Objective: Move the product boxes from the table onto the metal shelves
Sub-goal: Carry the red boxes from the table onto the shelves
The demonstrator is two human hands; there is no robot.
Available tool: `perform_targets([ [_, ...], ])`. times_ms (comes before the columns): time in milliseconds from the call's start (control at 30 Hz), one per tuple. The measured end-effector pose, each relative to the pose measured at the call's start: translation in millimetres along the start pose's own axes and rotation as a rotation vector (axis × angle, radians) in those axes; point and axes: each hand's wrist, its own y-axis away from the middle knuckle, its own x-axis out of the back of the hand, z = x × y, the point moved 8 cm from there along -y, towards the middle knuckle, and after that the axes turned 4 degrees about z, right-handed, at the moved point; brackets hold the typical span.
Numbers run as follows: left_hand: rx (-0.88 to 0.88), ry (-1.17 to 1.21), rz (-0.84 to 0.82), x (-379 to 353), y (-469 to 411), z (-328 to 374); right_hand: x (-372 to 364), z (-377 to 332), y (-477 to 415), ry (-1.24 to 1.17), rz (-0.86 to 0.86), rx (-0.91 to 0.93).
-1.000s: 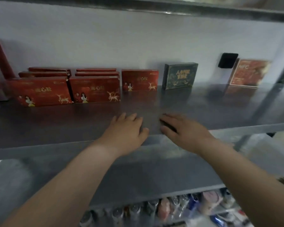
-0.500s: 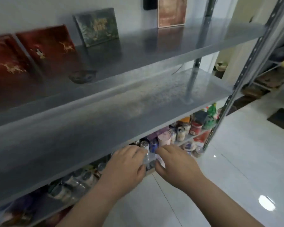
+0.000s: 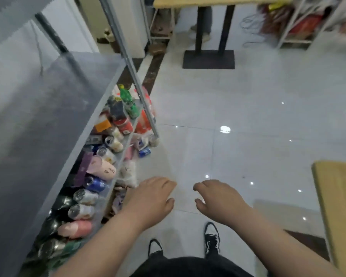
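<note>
Both hands empty: left hand (image 3: 154,196) and right hand (image 3: 218,196) held apart over the tiled floor (image 3: 248,116), fingers loosely curled, gripping nothing. No product boxes in view, so their facing and long axis cannot be told. Metal shelves (image 3: 48,108) at left, drink cans (image 3: 84,196) on a lower tier. Table (image 3: 336,188) corner at right — probably between trips; how many boxes remain is unknown.

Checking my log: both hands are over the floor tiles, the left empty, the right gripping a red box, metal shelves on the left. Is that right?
Not quite. In the head view the right hand grips nothing; it is loosely curled and empty, like the left hand. Both are over the floor tiles, with the metal shelves on the left.
</note>
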Motion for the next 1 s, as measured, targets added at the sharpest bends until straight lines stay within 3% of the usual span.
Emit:
perform_targets([
  [300,-0.654,-0.026,-0.113,-44,-22,134,-46,47,177,-0.285,0.176,-0.760],
  [500,-0.983,-0.077,-0.130,-54,5,275,-74,64,312,-0.381,0.284,-1.070],
  [733,-1.152,-0.070,-0.137,-76,29,432,-94,129,440,-0.428,0.383,-1.258],
  [1000,-1.136,-0.111,-0.130,-97,12,550,-95,211,531,-0.439,0.437,-1.282],
])
